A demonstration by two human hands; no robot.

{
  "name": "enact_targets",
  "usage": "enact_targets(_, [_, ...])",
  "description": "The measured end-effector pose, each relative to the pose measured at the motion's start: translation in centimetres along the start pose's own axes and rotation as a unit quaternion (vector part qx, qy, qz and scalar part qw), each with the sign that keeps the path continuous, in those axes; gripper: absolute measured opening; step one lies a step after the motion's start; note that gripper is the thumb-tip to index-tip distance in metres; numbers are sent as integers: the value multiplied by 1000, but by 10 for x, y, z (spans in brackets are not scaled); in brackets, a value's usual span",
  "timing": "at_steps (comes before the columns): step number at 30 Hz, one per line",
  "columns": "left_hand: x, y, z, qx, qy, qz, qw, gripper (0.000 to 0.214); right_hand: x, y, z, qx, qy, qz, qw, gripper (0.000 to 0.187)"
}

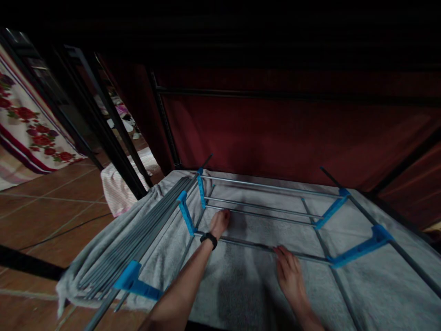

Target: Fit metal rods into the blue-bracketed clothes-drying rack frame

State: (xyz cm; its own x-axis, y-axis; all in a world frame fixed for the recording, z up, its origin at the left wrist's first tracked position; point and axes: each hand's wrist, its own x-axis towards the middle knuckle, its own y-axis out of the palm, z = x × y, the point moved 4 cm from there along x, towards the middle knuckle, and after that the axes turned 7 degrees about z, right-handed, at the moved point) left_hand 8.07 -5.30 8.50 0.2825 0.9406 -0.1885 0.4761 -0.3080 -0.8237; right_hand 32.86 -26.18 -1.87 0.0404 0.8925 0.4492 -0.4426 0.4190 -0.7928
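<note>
A grey metal drying rack (pixel 268 186) with blue plastic joints (pixel 361 248) lies flat over a grey towel (pixel 241 285). My left hand (pixel 219 222), with a black band on its wrist, is curled in a fist around one of the rack's thin rods. My right hand (pixel 288 271) rests palm down on the towel, fingers stretched out, with the fingertips touching the nearest rod (pixel 255 246). A folded wing of the rack (pixel 138 234) lies to the left of my left arm.
A dark red fabric wall (pixel 292 133) in a black metal frame stands behind the rack. Black poles (pixel 103 133) slant at the left over a brown tiled floor (pixel 41 202). A pink cloth (pixel 117 193) and a flowered blanket (pixel 27 124) lie further left.
</note>
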Motion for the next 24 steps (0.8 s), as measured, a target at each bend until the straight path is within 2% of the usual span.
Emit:
enact_targets(3, [13,-30,-46,-11,64,-29,997,31,-17,18,30,37,-24,37,998,44])
enact_targets(5, [22,-53,-84,-21,121,-15,992,28,-21,25,43,54,-25,70,996,44])
enact_targets(8, [30,-87,-137,-41,200,81,976,23,-19,26,49,71,-13,93,993,42])
enact_targets(9, [30,-96,-151,-53,212,148,965,21,-18,24,48,76,-10,95,992,41])
enact_targets(12, [20,-129,-176,-62,170,308,934,21,-16,21,46,84,2,98,992,44])
enact_targets(14, [8,-160,-182,-63,187,358,913,22,-17,21,46,87,9,101,991,45])
enact_targets(16, [-1,-198,-178,-67,208,363,906,27,-18,23,46,88,8,101,991,45])
enact_targets(19, [0,-261,-142,-115,202,243,942,28,-18,25,46,85,3,98,992,42])
enact_targets(21, [2,-294,-99,-182,177,105,962,27,-18,25,45,82,0,100,992,41])
enact_targets(22, [1,-304,-73,-215,149,26,965,25,-17,26,45,82,0,101,991,41])
enact_targets(24, [-9,-304,-19,-244,65,-83,964,22,-18,26,44,82,3,103,991,40])
